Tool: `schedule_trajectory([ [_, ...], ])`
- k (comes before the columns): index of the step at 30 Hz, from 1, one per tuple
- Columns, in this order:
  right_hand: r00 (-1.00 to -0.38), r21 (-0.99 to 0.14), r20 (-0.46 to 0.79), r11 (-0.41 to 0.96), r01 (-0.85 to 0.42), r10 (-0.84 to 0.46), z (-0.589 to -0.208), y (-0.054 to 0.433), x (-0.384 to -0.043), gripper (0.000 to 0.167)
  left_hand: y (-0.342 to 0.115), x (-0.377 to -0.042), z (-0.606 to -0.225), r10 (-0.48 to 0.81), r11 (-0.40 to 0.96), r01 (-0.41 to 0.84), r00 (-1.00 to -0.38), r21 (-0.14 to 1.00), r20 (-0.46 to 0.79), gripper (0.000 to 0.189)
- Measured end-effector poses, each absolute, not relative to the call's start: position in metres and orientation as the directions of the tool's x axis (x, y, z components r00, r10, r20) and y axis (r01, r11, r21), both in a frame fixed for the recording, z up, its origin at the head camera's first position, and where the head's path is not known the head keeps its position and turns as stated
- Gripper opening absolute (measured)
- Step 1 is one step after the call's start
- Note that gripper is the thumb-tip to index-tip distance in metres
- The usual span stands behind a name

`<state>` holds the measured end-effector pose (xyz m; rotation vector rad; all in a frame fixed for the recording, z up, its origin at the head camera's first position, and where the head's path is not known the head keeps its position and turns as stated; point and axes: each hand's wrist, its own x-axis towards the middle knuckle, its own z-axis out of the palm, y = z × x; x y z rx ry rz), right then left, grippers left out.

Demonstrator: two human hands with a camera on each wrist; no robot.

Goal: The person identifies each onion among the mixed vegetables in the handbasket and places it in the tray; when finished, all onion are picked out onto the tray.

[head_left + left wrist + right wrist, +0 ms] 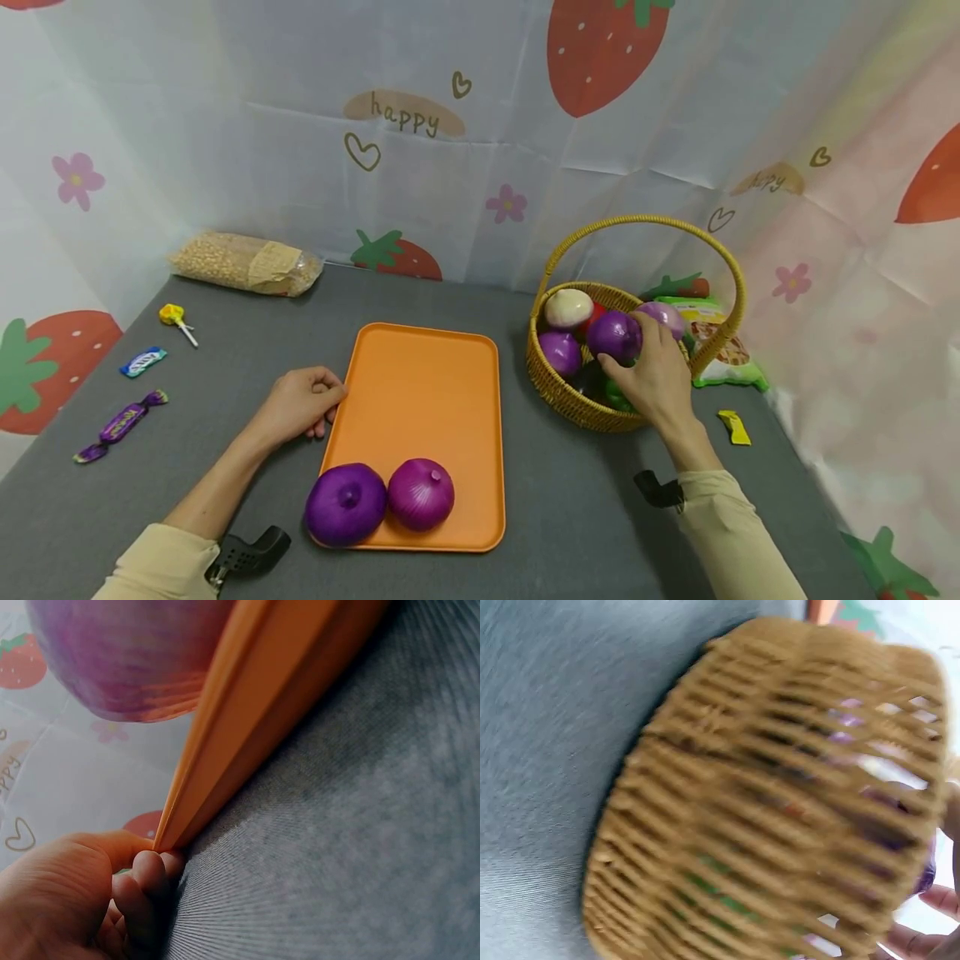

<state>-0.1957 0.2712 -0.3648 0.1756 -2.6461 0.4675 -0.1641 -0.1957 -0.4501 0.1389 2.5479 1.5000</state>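
Curling the fingers [654, 327] of the right hand [663, 379] round a purple bulb [615, 335], setting the thumb at about seven o'clock and the fingertips at about two, spreading them roughly as wide as the bulb itself. Holding that bulb near the middle of the basket's [558, 392] mouth, with a violet bulb [560, 353] at nine o'clock, a white bulb [568, 308] between ten and eleven, and a lilac bulb [670, 317] at two. Seeing the basket between two and three o'clock from the tray [420, 392], near but apart. Pinching the tray's edge at about ten o'clock with thumb and bent fingers of the left hand [296, 406], leaving hardly any gap between them. Seeing a dark bulb [347, 504] on the tray between seven and eight o'clock, beside a red onion [422, 494] at six.

Guessing from the tight shine at a moulded toy, so expecting the purple bulb to be light, stiff and hard to bruise, but probably slippery. Favouring a hold round the widest part, opposing thumb and fingers at nine and three o'clock, over a pinch near the top, likely sliding off the slope. Probably needing only a modest squeeze.
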Motion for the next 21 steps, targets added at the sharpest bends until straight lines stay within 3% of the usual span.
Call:
schedule_trajectory([
  [11, -0.726, -0.209, 0.613, 0.823, -0.529, -0.311, -0.348, 0.214, -0.155, 0.066, -0.196, -0.164, -0.45, 0.168, 0.496, -0.019, -0.979, 0.868, -0.117, 0.022],
  [16, -0.686, -0.163, 0.561, 0.75, -0.641, -0.463, -0.356, 0.181, -0.141, 0.066, -0.197, -0.164, -0.45, 0.169, 0.496, -0.018, -0.979, 0.868, -0.116, 0.022],
  [21, -0.683, -0.146, 0.476, 0.717, -0.682, -0.553, -0.371, 0.157, -0.135, 0.062, -0.196, -0.164, -0.45, 0.171, 0.498, -0.014, -0.979, 0.867, -0.114, 0.021],
])
